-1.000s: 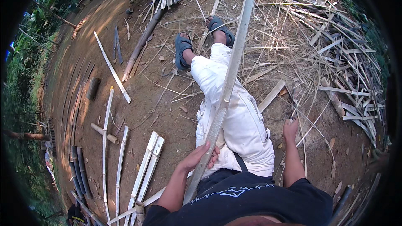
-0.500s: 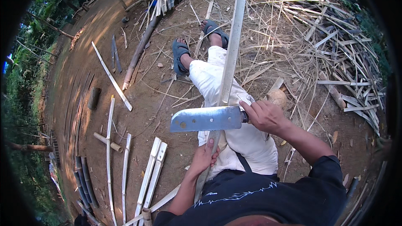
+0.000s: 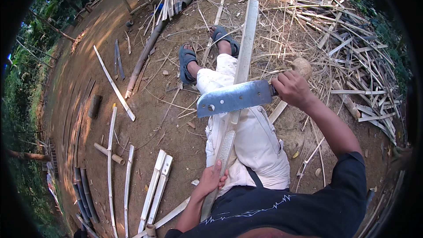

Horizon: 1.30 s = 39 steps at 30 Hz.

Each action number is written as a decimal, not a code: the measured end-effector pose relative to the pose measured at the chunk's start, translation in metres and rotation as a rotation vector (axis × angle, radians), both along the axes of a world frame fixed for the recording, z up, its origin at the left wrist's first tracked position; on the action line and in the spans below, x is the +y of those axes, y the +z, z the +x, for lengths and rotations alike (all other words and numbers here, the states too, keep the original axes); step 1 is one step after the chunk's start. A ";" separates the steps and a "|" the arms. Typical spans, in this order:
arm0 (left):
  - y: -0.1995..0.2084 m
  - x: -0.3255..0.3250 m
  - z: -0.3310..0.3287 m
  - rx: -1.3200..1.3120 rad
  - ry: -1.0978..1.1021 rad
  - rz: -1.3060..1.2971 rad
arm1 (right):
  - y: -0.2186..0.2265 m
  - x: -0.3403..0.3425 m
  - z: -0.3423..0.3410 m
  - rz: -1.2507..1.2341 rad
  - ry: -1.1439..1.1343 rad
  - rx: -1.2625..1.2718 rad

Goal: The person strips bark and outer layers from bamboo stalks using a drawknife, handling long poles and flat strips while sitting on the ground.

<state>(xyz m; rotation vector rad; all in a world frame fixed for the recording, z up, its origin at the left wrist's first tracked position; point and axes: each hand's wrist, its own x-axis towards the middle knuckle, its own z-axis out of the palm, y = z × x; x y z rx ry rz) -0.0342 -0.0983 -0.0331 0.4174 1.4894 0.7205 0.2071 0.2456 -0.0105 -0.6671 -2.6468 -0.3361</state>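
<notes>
My left hand point(image 3: 212, 179) is closed around the near part of a long split bamboo strip point(image 3: 247, 44). The strip runs from my waist, over my legs in white trousers point(image 3: 261, 143), and out past my feet. In my right hand point(image 3: 291, 89) is a broad-bladed knife point(image 3: 235, 98), its thick pale handle end point(image 3: 302, 68) showing beyond my fist. The wide steel blade lies across the bamboo strip, its tip toward the left. Whether the edge bites into the strip I cannot tell.
Several split bamboo strips point(image 3: 155, 185) lie on the ground at my left, with a short bamboo piece point(image 3: 109, 154) and dark bamboo lengths point(image 3: 87, 194). A long pole point(image 3: 145, 59) lies near my sandalled feet. At the far right is a heap of bamboo offcuts point(image 3: 359, 48).
My right hand has moved the knife away from me along the bamboo strip and slightly right, with the handle end raised. My left hand keeps its hold on the strip, slightly lower in view.
</notes>
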 end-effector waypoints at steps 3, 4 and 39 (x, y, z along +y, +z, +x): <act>0.013 -0.016 0.007 0.008 -0.021 -0.005 | 0.018 0.058 0.006 -0.126 -0.320 0.099; 0.019 -0.023 0.011 0.013 -0.026 -0.016 | 0.036 0.073 0.007 -0.228 -0.515 0.135; 0.027 -0.051 0.016 0.133 -0.034 -0.082 | 0.081 0.140 0.022 -0.120 -0.487 0.021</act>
